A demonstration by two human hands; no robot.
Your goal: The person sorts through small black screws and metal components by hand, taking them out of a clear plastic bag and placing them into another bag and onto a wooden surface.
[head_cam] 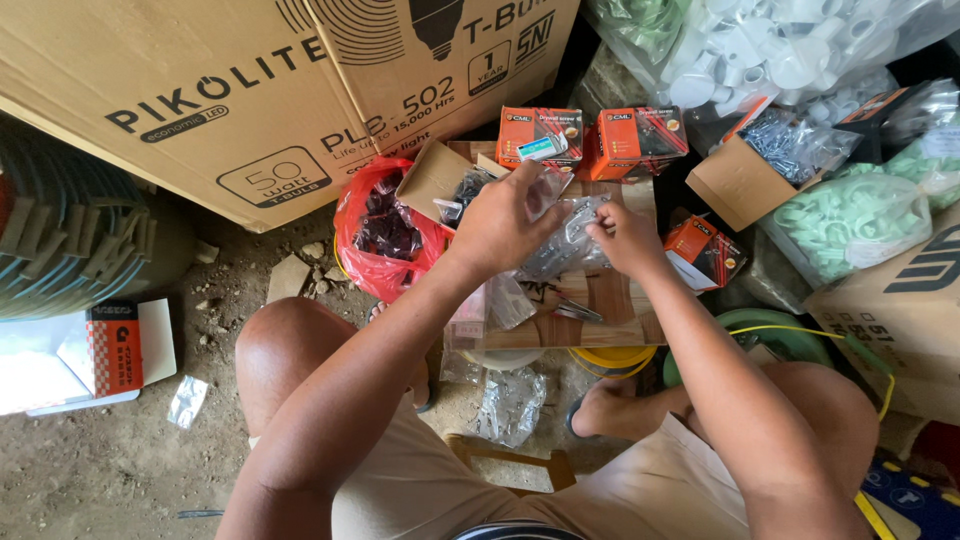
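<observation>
Both hands work over a small wooden bench point(600, 300) set on the dirt floor between the person's knees. The thing in hand is a clear plastic bag of small metal parts point(560, 245), probably screws, though the glare on the plastic leaves this uncertain.

Relation that matters: the bag lies between the two hands, on the middle of the bench. Its long axis runs obliquely, from the bench's near-left toward its far-right. The right hand point(625, 238) is at the bag's far-right end, fingers pinched together on the plastic there. The left hand point(500, 222) is over the bag's left side; its fingers are curled and appear closed on the bag's upper edge, but the back of the hand hides the contact, so the grip cannot be confirmed. The right hand has the clearer hold.

Around the bench: a red plastic bag point(385, 235) of dark items touches its left edge; two orange boxes point(590, 140) stand at its far edge; a third orange box point(705, 252) leans just beside its right edge. An open brown carton point(745, 180) of metal pieces sits beyond that.

Hidden or unclear: the bag's mouth is covered by the left hand; its lower end merges with other loose clear bags point(500, 300) on the bench's near side. The bench's legs are out of sight.
</observation>
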